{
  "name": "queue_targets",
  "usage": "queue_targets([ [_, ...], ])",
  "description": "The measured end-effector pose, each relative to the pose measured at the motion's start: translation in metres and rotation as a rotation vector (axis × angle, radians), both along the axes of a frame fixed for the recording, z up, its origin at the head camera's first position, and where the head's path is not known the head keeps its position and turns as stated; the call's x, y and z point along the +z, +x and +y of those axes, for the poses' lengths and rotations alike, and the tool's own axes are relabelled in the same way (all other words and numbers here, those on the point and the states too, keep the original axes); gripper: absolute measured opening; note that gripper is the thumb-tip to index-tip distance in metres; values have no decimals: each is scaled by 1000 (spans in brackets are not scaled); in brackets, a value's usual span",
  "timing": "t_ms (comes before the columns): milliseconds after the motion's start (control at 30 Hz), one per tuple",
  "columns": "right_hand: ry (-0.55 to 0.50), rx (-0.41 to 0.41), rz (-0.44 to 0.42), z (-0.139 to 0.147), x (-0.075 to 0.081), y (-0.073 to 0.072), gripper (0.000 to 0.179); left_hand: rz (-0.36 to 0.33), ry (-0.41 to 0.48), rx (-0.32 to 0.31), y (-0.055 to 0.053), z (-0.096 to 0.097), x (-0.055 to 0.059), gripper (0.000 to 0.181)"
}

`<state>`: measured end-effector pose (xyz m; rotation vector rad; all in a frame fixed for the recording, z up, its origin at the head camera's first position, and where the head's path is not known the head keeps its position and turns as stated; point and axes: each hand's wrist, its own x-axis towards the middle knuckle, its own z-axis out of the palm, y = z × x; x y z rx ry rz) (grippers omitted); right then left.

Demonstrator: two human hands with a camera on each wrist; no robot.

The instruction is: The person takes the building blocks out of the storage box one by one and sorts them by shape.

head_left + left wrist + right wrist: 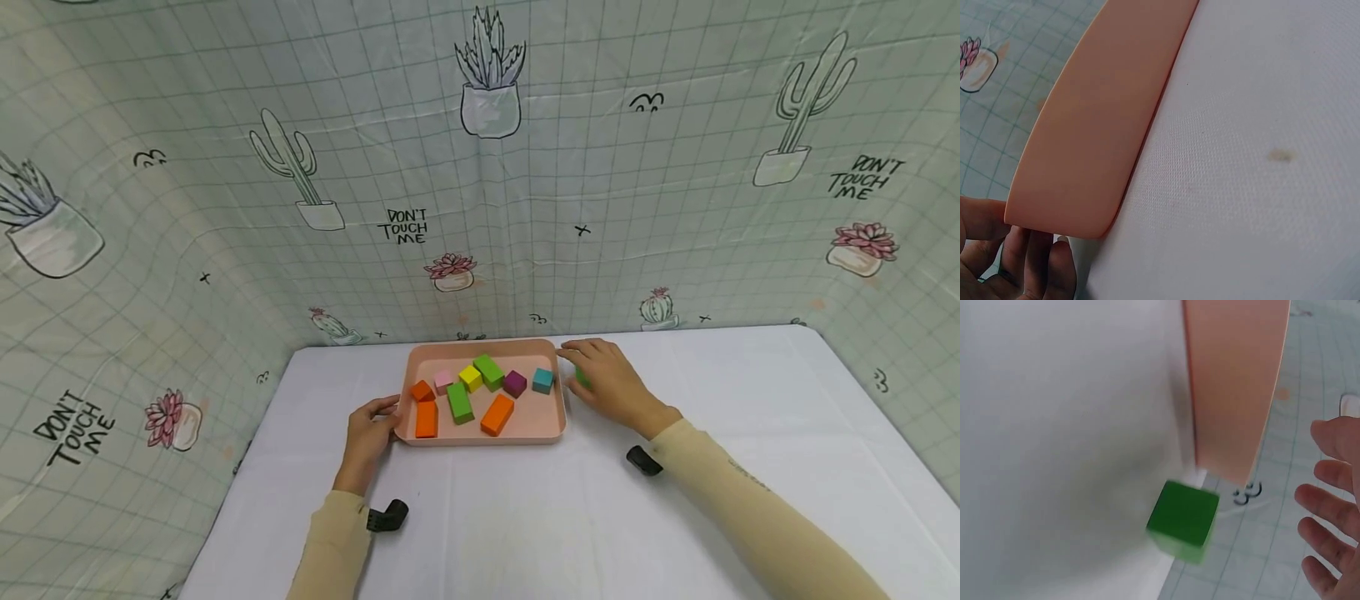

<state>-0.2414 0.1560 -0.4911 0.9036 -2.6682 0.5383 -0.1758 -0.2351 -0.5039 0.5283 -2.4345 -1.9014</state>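
A pink tray [480, 439] lies on the white table, holding several coloured blocks: two green, two long orange, a small orange [422, 391], a pink [444, 382], a yellow [471, 378], a purple [515, 383] and a blue one [543, 381]. At its left end, my left hand [367, 433] grips the tray, bent fingers [1038, 265] against the end wall. My right hand [607, 379] hovers by the right end with spread, relaxed fingers. Partly hidden under it in the head view is a green block [1185, 515], apart from the fingers in the right wrist view.
A cloth [480, 192] printed with cacti and a grid hangs behind and beside the table [480, 517]. Each wrist carries a small black device; the left one [387, 516] and the right one [644, 461] stick out over the table.
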Motion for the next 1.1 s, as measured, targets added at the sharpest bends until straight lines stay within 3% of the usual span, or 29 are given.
queue_targets([
  [300,115,18,97,-26,-7,3,41,6,1,-6,0,1,-2,35],
  [467,150,-16,69,-36,-12,0,33,-1,-5,2,0,1,-2,35],
  [700,136,-20,38,-42,-15,1,22,-6,-27,4,1,2,-1,36],
  [1100,48,19,1,-46,-17,1,23,-17,-56,17,1,2,3,35],
])
